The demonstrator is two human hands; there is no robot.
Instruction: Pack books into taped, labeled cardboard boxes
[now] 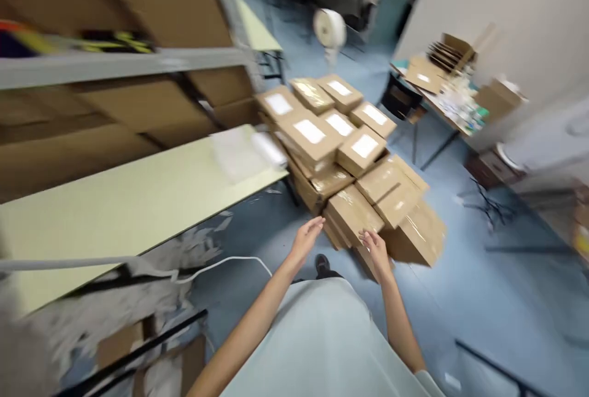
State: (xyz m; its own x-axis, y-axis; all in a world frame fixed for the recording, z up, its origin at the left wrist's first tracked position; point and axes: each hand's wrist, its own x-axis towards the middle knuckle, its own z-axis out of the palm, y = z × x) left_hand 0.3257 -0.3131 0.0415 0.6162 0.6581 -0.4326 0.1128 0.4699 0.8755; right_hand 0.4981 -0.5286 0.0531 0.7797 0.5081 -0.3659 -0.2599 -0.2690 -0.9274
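Note:
In front of me stands a stack of brown cardboard boxes (350,197), several with white labels on top. My left hand (307,238) is held out at the near left corner of the stack, fingers stretched, holding nothing. Before the near boxes hovers my right hand (375,248), its fingers slightly bent and apart, with nothing in it. Whether either hand touches cardboard I cannot tell. A labelled box (310,134) lies on the upper layer, beyond both hands.
To the left is a pale yellow table (115,194) with a white cable (230,260). Above it, shelves (184,61) hold large cartons. At right, a cluttered table (437,102) and a black chair (398,96) stand near the wall. Paper scraps (184,250) litter the floor.

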